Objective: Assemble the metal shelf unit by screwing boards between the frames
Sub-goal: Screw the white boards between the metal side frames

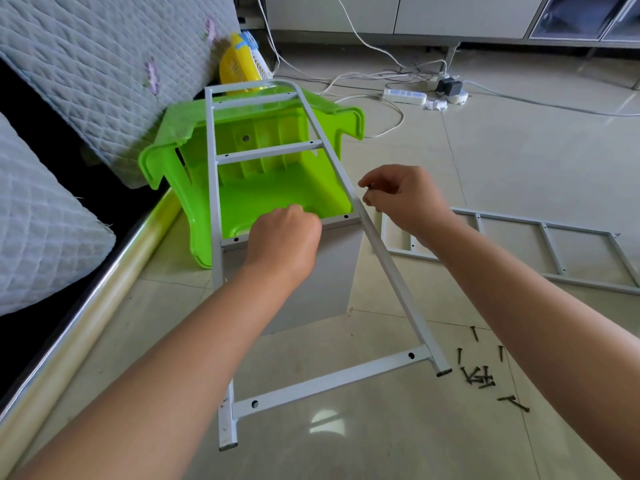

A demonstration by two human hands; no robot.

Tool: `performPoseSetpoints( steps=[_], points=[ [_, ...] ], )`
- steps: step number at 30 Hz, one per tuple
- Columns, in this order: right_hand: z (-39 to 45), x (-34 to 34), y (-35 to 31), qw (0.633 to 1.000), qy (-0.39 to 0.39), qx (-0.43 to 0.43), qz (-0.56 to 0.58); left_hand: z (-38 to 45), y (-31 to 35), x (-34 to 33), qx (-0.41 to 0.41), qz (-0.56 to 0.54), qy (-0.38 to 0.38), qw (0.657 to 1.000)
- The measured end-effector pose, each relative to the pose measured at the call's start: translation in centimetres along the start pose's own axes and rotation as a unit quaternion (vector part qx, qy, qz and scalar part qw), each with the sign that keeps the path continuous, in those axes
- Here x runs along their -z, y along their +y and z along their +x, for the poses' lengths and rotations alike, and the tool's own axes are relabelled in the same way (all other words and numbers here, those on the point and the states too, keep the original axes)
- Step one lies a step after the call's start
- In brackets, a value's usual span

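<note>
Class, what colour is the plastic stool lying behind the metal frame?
Bright green: the stool shows best in the head view, seen through the white frame.

1. No readable text, label, brand, number or sign anywhere in view.
2. White plastic power strip (404,95) on the floor: surface marks too small and blurred to read.
</note>
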State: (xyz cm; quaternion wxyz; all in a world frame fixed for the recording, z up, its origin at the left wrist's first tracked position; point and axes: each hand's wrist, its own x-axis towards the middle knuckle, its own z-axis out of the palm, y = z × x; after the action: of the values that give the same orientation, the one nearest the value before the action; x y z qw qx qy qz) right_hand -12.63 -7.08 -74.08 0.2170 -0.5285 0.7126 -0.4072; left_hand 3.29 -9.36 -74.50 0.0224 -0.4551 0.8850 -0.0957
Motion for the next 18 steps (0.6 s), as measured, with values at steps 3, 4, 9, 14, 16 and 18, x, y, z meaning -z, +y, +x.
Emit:
performPoseSetpoints(
  steps=[3,4,9,14,16,18],
  points=[
    [-0.1,0.0,0.5,1.000,-0.012,-0.004,-0.001,0.0,0.0,0.0,-0.007,0.014,-0.003,1.000],
    [-0.1,0.1,0.5,1.000,-0.012,-0.004,0.004,0.0,-0.2,-0.2,-0.008,0.013,-0.002,1.000],
    [-0.3,0.2,0.1,0.999,-0.024,-0.023,0.008,0.7,-2.1,-1.0,-0.047,-0.061,-0.002,0.997],
    [-0.7,0.0,-0.4,0.999,-0.021,-0.025,-0.017,0.4,-3.8,-0.4,-0.059,-0.082,-0.019,0.995],
    [-0.8,0.0,-0.6,0.999,-0.018,-0.037,-0.009,0.4,-4.3,0.0,-0.049,-0.086,-0.027,0.995],
    [-0.8,-0.1,-0.7,0.998,-0.016,-0.053,0.005,0.4,-4.8,0.4,-0.034,-0.093,-0.047,0.994]
  ],
)
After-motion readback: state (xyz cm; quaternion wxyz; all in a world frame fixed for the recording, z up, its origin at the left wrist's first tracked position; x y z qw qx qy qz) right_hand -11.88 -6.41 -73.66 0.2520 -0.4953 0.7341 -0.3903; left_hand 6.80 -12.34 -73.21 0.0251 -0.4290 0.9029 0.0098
